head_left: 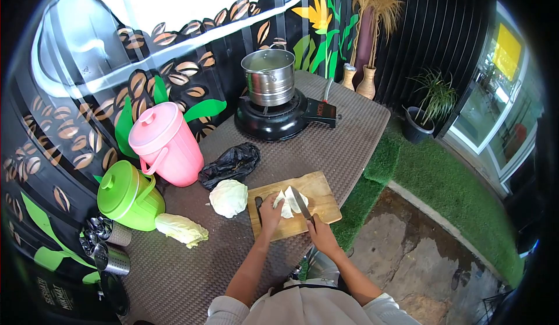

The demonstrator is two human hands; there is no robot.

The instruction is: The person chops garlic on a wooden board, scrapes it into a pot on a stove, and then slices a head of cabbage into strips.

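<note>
My right hand point(321, 233) is closed round the dark handle of a kitchen knife point(301, 201). Its blade points away from me, over pale white chunks point(287, 210) on a wooden cutting board point(319, 186). At the left side of these chunks, my left hand point(271, 213) has its fingers bent and pressed onto a white chunk. A dark elongated thing point(258, 202) lies at the board's left edge, beside that hand. Left of the board sits a round pale cabbage point(228, 198), with a crumpled black plastic bag point(232, 166) just behind it.
A steel pot point(268, 77) stands on a black portable stove point(273, 117) at the back. Pink point(169, 144) and green lidded pitchers point(129, 197) line the wall side. A napa cabbage point(181, 229) lies before them, near metal cups of cutlery point(112, 258). The table edge point(365, 171) runs close right of the board.
</note>
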